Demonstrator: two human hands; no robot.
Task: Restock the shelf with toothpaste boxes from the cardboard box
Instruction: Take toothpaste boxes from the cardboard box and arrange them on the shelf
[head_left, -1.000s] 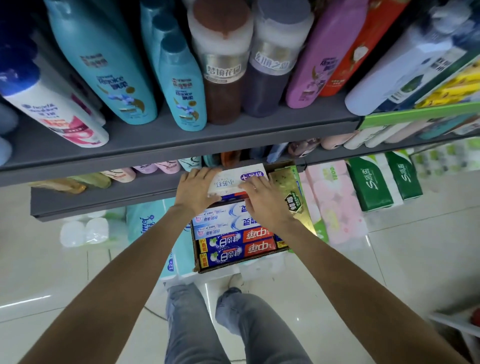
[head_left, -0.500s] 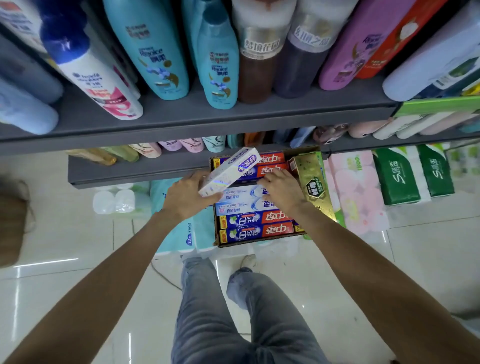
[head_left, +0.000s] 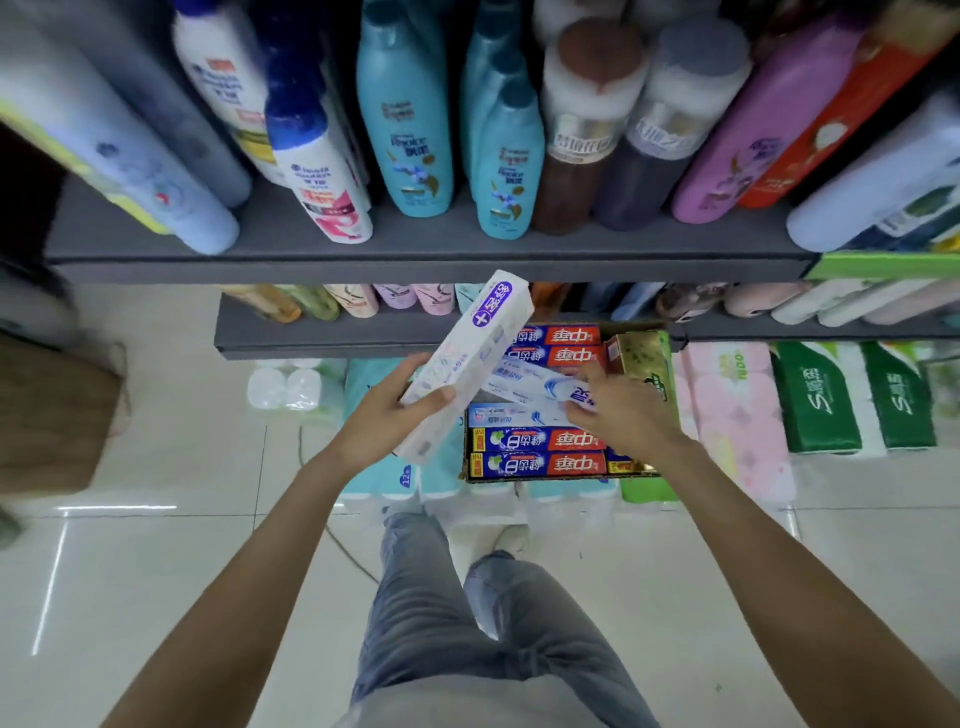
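Note:
My left hand grips a white toothpaste box with a purple label, lifted and tilted up toward the shelves. My right hand pinches a white and blue toothpaste box that lies slanted on top of the others. Below them sits the cardboard box, packed with red and blue toothpaste boxes. A gold-green toothpaste box stands at its right side. The grey shelf with bottles runs above.
Shampoo bottles crowd the upper shelf, and smaller bottles line the lower shelf. Pink and green tissue packs lie on the tiled floor at right, teal packs under the box. My legs stand below.
My left hand has lifted the white purple-labelled box out of the cardboard box and up to the left. My right hand has taken hold of the white and blue box. The view shifted.

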